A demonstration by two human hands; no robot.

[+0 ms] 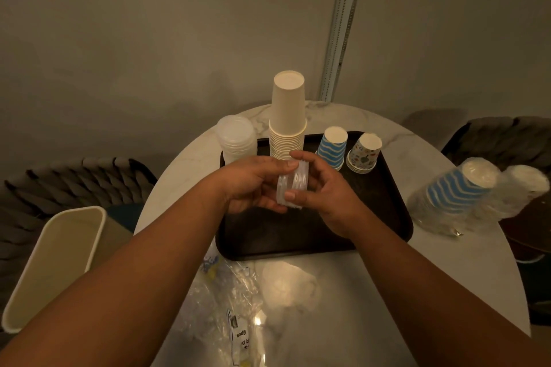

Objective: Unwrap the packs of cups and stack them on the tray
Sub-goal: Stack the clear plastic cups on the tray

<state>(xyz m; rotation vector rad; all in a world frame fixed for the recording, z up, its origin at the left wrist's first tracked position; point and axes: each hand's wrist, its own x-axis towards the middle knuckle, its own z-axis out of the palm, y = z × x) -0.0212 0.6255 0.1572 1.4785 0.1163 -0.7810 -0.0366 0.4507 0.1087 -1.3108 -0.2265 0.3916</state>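
Dim beige wall [149, 39], round marble table [343, 292] (glossy), 2 woven chairs [44, 188]

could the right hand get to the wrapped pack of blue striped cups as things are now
Probably not at once: the right hand and left hand both grip a small stack of clear cups. The wrapped pack lies off the tray, with nothing between.

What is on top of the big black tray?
On the black tray stand a tall stack of cream paper cups, a blue wavy-striped cup stack and a small patterned cup stack, all upside down. Both hands hide part of the tray's middle.
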